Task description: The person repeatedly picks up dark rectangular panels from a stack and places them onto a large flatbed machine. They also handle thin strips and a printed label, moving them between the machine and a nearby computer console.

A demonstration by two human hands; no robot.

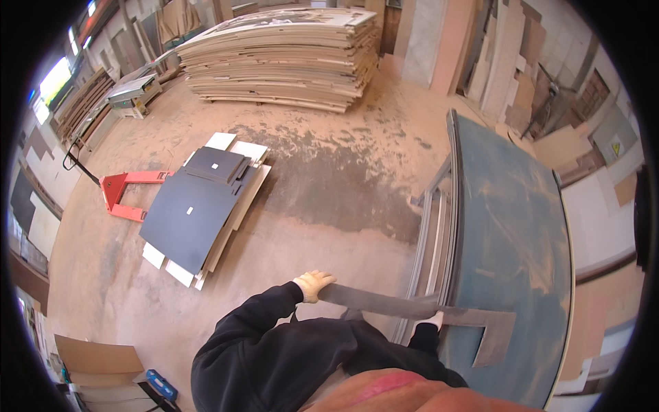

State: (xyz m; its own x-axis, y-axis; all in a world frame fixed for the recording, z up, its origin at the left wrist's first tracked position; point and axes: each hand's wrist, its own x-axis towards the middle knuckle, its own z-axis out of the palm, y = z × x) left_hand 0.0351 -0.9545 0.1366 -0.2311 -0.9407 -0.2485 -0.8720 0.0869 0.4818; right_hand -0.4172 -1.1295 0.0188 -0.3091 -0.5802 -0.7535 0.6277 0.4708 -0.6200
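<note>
A long, narrow dark grey board [374,301] with an L-shaped right end spans from in front of my body to the blue-green tabletop [511,220] on my right. Its bent end lies over that surface. My left hand [315,285], in a pale glove, is closed around the board's left end. Around its middle, beside the table's near-left edge, my right hand [433,320] grips it too; most of those fingers are hidden by the board. Both arms wear black sleeves.
Left of centre, dark and white panels [185,213] lie stacked low beside a red pallet jack [115,194]. A tall pile of boards [274,65] stands at the back. Sheets [498,62] lean along the right wall. Sawdust covers much of the floor [329,172].
</note>
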